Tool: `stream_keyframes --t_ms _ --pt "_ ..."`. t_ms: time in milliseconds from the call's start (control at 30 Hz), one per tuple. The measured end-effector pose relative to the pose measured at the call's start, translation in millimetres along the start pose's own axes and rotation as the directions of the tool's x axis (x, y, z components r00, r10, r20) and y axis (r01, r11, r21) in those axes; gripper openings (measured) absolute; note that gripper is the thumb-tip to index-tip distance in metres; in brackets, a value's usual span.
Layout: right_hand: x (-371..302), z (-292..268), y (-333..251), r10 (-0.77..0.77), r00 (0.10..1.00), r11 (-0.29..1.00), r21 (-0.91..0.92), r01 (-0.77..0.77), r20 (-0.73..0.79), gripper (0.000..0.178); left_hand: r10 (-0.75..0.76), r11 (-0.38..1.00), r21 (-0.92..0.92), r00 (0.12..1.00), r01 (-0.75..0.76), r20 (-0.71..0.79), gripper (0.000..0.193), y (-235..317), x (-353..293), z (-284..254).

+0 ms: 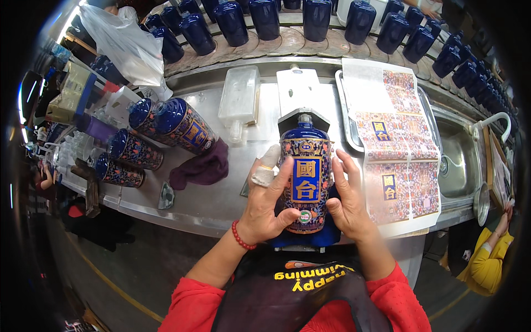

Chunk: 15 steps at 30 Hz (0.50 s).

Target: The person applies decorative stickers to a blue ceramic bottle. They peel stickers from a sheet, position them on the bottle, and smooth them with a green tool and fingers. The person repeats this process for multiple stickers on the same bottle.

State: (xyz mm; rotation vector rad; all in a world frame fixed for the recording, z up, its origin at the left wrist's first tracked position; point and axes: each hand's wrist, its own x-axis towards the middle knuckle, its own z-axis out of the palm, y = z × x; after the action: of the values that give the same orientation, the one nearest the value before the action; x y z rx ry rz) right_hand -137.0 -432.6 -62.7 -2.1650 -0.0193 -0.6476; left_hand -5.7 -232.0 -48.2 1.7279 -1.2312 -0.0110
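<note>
A dark blue bottle [306, 171] with a floral wrap label and a gold-framed blue panel lies tilted on a stand in front of me, its neck pointing away. My left hand [270, 191] is at its left side, fingers stretched and apart, thumb and forefinger against the label. Pale coverings wrap one or more of its fingers. On the other side, my right hand [348, 193] is open with spread fingers, thumb tip at the bottle's edge. Neither hand wraps round the bottle. Printed label sheets [395, 149] lie on a metal tray [349, 124] to the right.
Several labelled bottles [185, 126] stand at left beside a purple cloth [204, 166]. A clear block-shaped bottle [239, 94] lies on the metal bench [191, 207]. Plain blue bottles [231, 23] line a conveyor [285, 41] behind. At right are a sink [459, 166] and a person in yellow [489, 265].
</note>
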Motion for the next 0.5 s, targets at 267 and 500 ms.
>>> stream_keyframes --t_ms 267,500 --pt "-9 4 10 0.009 1.000 0.988 0.155 -0.011 0.010 0.075 -0.016 0.965 0.262 0.995 -0.011 0.099 0.127 0 -47 8" --pt "-4 -5 4 -0.057 0.997 0.998 0.007 0.057 0.052 0.065 0.002 0.994 0.105 0.991 -0.015 0.130 0.120 -13 -44 10"
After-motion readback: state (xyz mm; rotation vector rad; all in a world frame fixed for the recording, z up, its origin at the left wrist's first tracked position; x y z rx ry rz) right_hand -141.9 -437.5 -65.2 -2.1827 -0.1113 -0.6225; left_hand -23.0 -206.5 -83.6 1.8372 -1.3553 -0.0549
